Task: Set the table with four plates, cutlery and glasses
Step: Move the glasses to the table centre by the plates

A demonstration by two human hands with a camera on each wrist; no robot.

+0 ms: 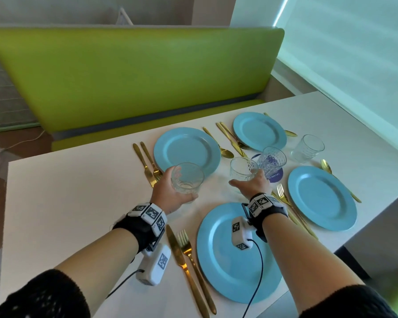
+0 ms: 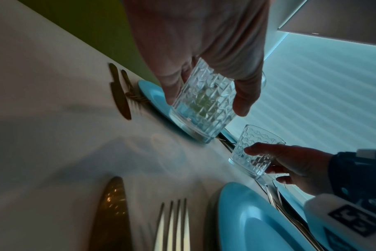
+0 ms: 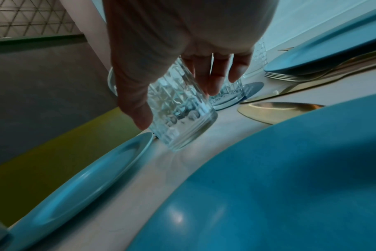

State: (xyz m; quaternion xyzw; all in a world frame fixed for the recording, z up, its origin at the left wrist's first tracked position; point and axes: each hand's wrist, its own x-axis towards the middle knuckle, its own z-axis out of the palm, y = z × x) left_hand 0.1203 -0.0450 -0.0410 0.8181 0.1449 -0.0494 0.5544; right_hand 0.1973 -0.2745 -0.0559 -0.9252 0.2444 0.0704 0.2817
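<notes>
Four blue plates are laid on the white table: far left, far right, near right, and nearest me. Gold cutlery lies beside each. My left hand grips a clear patterned glass just off the table, by the far left plate's near rim. My right hand grips a second glass, tilted, low between the plates; I cannot tell if its base touches the table.
A third glass stands on a purple coaster at the table's middle, close behind my right hand. A fourth glass stands further right. A green bench runs along the far edge.
</notes>
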